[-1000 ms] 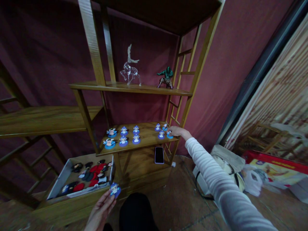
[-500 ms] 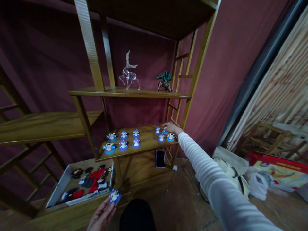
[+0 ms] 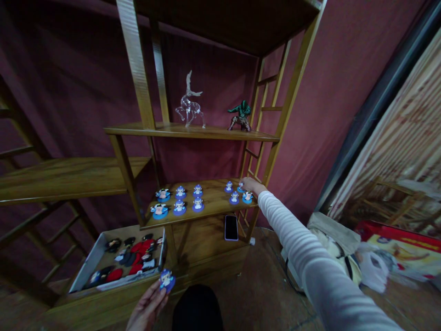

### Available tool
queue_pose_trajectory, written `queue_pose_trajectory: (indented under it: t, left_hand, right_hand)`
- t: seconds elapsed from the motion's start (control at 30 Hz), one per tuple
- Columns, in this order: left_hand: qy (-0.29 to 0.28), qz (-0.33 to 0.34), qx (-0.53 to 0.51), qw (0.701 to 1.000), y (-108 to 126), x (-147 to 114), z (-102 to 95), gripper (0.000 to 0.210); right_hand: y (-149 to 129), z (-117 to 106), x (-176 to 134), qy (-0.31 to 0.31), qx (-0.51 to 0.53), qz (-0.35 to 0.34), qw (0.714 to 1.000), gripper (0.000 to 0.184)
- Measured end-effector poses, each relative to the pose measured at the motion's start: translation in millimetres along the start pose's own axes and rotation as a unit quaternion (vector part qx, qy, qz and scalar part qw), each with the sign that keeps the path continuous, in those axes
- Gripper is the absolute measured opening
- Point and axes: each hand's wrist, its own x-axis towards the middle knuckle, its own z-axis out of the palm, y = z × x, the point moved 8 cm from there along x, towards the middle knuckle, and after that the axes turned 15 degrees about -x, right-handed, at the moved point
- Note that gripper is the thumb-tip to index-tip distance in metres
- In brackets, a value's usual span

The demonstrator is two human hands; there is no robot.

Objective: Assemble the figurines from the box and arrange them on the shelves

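My left hand (image 3: 149,304), low in front of the shelf unit, pinches a small purple figurine (image 3: 167,280) on a round base between thumb and fingers. At the right end of the lower shelf, my right hand (image 3: 254,185) is beside a blue-based figurine (image 3: 240,186); its bent fingers are close to the figurine's right side, and whether they touch is too small to tell. Around it stand two purple figurines, the front one (image 3: 234,197) included, and a blue-based figurine (image 3: 247,197). Further left, two rows of similar figurines (image 3: 179,207) share the shelf (image 3: 213,197).
On the upper shelf (image 3: 206,132) stand a clear deer figure (image 3: 190,108) and a green crouching figure (image 3: 241,115). A phone (image 3: 231,228) leans below. An open box (image 3: 81,271) of red and black figures lies at lower left; bags (image 3: 372,271) sit on the floor at right.
My right hand has shifted slightly right off the blue-based figurine, which shows more fully now. My left hand keeps its figurine. The view has shifted a little.
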Motion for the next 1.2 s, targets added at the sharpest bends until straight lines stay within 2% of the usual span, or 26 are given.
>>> queue_pose_trajectory:
  t: [0.13, 0.23, 0.3, 0.4, 0.5, 0.63, 1.07, 1.2]
  left_hand:
    - [-0.005, 0.002, -0.002, 1.000, 0, 1, 0.0, 0.060]
    - [-0.003, -0.002, -0.008, 1.000, -2, 3, -2.7, 0.059]
    - [-0.002, -0.001, -0.009, 1.000, -3, 5, -4.1, 0.058]
    - [0.002, 0.004, -0.008, 1.000, -4, 6, -6.4, 0.059]
    - [-0.001, 0.004, -0.004, 1.000, -5, 7, -7.9, 0.058]
    - [-0.012, 0.004, -0.011, 1.000, -4, 7, -8.8, 0.060]
    - [0.012, 0.004, -0.009, 1.000, -1, 3, -2.7, 0.058]
    - [0.005, -0.002, -0.012, 1.000, -3, 6, -3.5, 0.060]
  right_hand:
    - [-3, -3, -2, -0.001, -0.008, -0.014, 1.000, 0.039]
    - [-10, -15, -3, 0.012, -0.003, -0.031, 0.999, 0.050]
    - [-18, -27, -1, 0.035, 0.021, -0.052, 0.998, 0.054]
    - [-37, -38, 4, 0.051, 0.084, -0.090, 0.991, 0.050]
    - [-53, -31, 13, 0.017, 0.103, -0.107, 0.989, 0.043]
    - [-64, -17, 18, -0.015, 0.075, -0.102, 0.992, 0.039]
    - [-63, -11, 13, -0.049, 0.062, -0.105, 0.991, 0.035]
    - [-61, -11, 14, -0.033, 0.065, -0.097, 0.993, 0.035]
